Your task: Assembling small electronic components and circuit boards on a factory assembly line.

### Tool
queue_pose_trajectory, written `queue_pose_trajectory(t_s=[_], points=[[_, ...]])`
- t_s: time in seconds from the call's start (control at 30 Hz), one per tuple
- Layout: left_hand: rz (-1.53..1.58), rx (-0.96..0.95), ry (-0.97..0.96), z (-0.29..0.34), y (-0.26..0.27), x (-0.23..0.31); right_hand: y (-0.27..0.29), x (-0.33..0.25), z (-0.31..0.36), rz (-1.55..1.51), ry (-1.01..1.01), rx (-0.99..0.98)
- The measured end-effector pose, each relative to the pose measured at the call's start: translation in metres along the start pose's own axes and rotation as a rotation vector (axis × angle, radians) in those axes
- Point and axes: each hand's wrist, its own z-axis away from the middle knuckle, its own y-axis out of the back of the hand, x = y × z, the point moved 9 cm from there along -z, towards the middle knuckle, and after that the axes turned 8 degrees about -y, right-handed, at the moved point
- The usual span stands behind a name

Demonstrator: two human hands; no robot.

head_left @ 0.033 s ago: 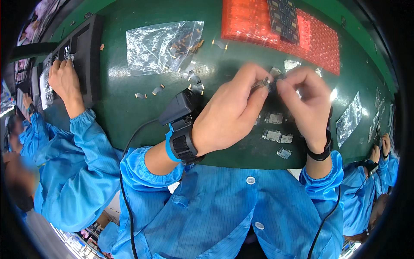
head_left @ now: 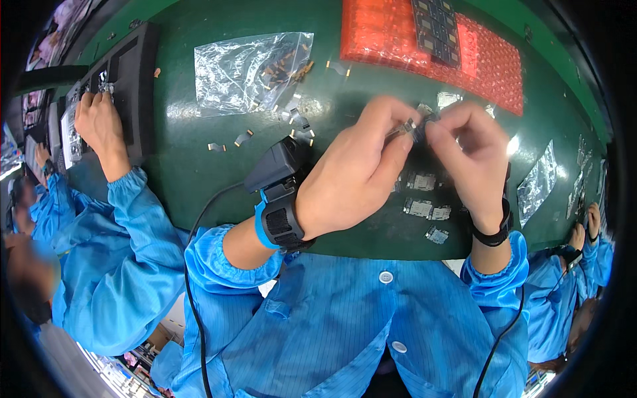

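My left hand is closed, with a small silver metal part pinched between thumb and fingers. Close beside it, the thumb and forefinger of my right hand press together at a small dark piece; whether that is joined to the silver part I cannot make out. Below the hands, several small silver parts lie on the green table. Left of my left hand are loose short flex cables with gold-coloured ends.
A clear plastic bag holds more flex cables. Dark circuit boards rest on red bubble wrap at the back. Another clear bag lies right. At left, a co-worker's hand reaches over a black foam tray. Cables trail from my wrists.
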Motion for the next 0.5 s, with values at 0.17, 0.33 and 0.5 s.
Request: queue_pose_trajectory(t_s=[0.17,0.33,0.5], points=[[0.049,0.029,-0.018,0.001,0.002,0.002,-0.006,0.009,-0.001,-0.129,-0.078,-0.061],[-0.010,0.009,-0.013,-0.001,0.001,0.004,-0.007,0.010,-0.003,-0.182,-0.070,-0.134],[-0.023,0.010,-0.057,-0.002,-0.001,0.012,-0.011,0.011,-0.004,-0.217,-0.151,-0.153]])
